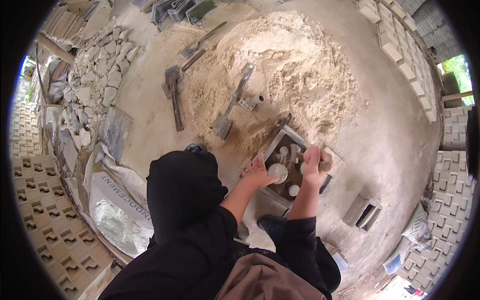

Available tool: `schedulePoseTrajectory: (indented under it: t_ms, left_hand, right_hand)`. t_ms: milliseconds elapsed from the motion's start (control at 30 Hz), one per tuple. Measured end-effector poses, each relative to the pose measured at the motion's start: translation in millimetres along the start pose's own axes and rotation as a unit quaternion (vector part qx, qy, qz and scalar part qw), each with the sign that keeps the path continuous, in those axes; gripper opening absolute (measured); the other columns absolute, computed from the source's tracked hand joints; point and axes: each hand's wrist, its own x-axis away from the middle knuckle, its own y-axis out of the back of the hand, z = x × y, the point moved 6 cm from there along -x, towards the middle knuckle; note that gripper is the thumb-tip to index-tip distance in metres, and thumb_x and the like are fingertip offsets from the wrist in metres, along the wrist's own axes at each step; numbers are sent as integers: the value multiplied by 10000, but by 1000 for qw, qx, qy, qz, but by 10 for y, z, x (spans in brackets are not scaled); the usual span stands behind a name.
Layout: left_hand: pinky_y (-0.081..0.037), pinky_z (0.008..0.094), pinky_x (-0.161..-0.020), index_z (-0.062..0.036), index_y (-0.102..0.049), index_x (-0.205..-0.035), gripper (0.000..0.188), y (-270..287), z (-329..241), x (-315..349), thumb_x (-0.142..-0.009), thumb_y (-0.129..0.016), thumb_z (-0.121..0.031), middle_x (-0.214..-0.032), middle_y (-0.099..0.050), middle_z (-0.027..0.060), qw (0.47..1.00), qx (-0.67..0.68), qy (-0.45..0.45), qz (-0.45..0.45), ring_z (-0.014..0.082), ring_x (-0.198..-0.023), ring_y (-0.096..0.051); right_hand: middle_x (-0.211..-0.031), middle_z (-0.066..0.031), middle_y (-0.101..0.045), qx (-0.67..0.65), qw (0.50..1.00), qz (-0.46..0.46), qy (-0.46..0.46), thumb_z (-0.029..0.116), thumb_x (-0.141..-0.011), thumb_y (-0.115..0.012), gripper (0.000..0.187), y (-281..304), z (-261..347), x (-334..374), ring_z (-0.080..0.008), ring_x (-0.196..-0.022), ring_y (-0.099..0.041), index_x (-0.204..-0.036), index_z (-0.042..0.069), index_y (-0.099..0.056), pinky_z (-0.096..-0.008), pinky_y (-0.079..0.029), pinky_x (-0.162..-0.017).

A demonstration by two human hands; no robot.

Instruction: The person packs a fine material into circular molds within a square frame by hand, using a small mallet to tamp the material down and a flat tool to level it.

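A metal-edged rectangular mould (272, 145) lies on the floor in front of me, brown inside, with several pale round pieces and short upright parts in it. My left hand (257, 171) is open at its left side, fingers spread over the rim. The left thumb reaches onto the largest pale disc (278, 173). At the mould's right side, my right hand (313, 165) is closed round a short, stubby brown tool (325, 166); its other end is hidden by the hand. Another small pale round piece (294, 190) sits by my right wrist.
Beyond the mould rises a heap of pale sandy powder (295, 60). A metal scoop (223, 125) and a long-handled tool (175, 95) lie left of it. An open sack (112, 195) holds pale powder. Right stands a hollow block mould (362, 212). Stacked blocks (400, 55) line the sides.
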Motion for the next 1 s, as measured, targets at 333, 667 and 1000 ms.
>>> schedulePoseTrajectory:
  t_ms: [333, 667, 1000]
  left_hand:
    - [-148, 565, -983, -96, 114, -1363, 1116, 40, -87, 37, -637, -600, -554, -1393, -104, 196, 1000, -12, -10, 4, 404, -1277, -99]
    - [-167, 576, -971, -82, 115, -1359, 1120, 64, -82, 92, -637, -608, -540, -1392, -95, 195, 999, 6, -31, 11, 405, -1272, -117]
    - [-138, 599, -966, -137, 125, -1366, 1057, -11, -42, -33, -684, -566, -556, -1425, -66, 150, 1000, 11, -10, 1, 374, -1285, -113]
  right_hand:
    - [-445, 28, -365, 25, 995, 19, -92, 97, -865, -474, 400, -238, -292, -378, -50, -410, -289, -482, 58, -367, -238, -207, -396]
    - [-438, 24, -346, -60, 993, -6, -97, 71, -862, -465, 391, -81, -393, -235, -52, -417, -276, -480, 43, -384, -256, -185, -403]
    - [-457, 21, -368, -92, 988, 6, -120, 25, -804, -471, 352, -103, -337, -365, -52, -425, -290, -468, 36, -366, -255, -189, -396]
